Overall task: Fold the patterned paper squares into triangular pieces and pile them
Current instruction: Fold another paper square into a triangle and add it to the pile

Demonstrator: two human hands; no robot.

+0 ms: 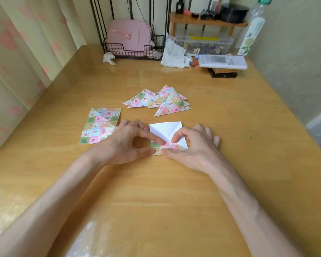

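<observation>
Both hands, left hand and right hand, apparently pinch paper square.

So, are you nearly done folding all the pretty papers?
Partly. Several folded patterned paper triangles already lie piled on the wooden table. The left hand and right hand are pinching a half-folded patterned square, white side up. Flat patterned paper beside the left hand is left to fold.

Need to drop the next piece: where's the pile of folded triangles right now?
In the head view, the pile of folded triangles lies just beyond the half-folded square, farther away and right of the flat patterned sheets.
</observation>
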